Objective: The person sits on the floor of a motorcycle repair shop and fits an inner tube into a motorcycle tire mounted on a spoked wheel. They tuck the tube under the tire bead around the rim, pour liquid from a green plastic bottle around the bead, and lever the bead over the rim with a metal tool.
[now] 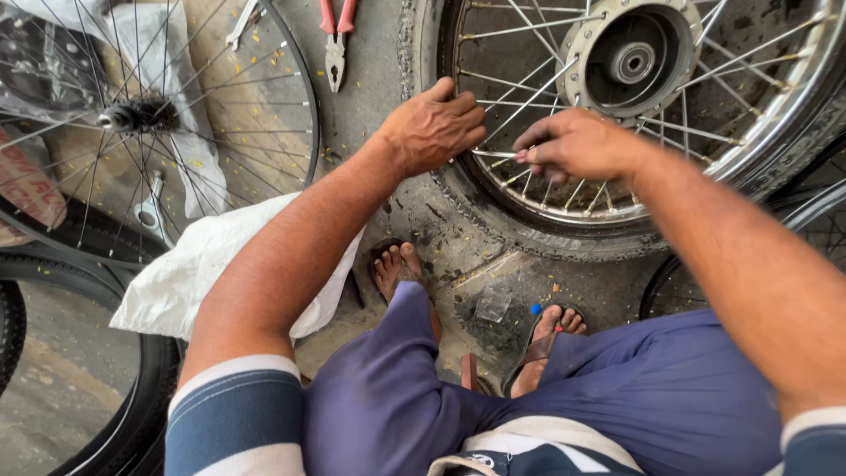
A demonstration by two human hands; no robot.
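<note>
On the concrete floor [370,79], far right: spoked motorcycle wheel [546,220] lying flat, tyre on, hub drum [630,57] facing up, chrome rim partly out of view at the right edge. Both hands are on its near-left rim section.

Far-left side of the floor: bare bicycle-type wheel [159,115] with thin spokes, also flat, over a clear plastic sheet [150,44]. Another black tyre [132,414] sits at the near-left corner, only partly visible.

White cloth bag [203,273] lies crumpled between the left wheel and the person's left leg, forearm passing above it.

Person squats, blue trousers, both feet in sandals on the floor just short of the tyre.

Left hand [432,128]: draped over the tyre and rim, fingers curled down onto the rim edge, touching spokes. Grip closed loosely around the rim; exact contact under the fingers is hidden.

Right hand [577,145]: fingertips pinched together on one spoke [493,154] near its rim end, just beside the left hand's fingers. Whether a small tool is between the fingers, can't tell.

Red-handled pliers [335,40] lie at the far edge of the floor between the two wheels, jaws pointing toward the person, untouched. Small spanner [242,25] just left of them, over the bicycle wheel's rim.
</note>
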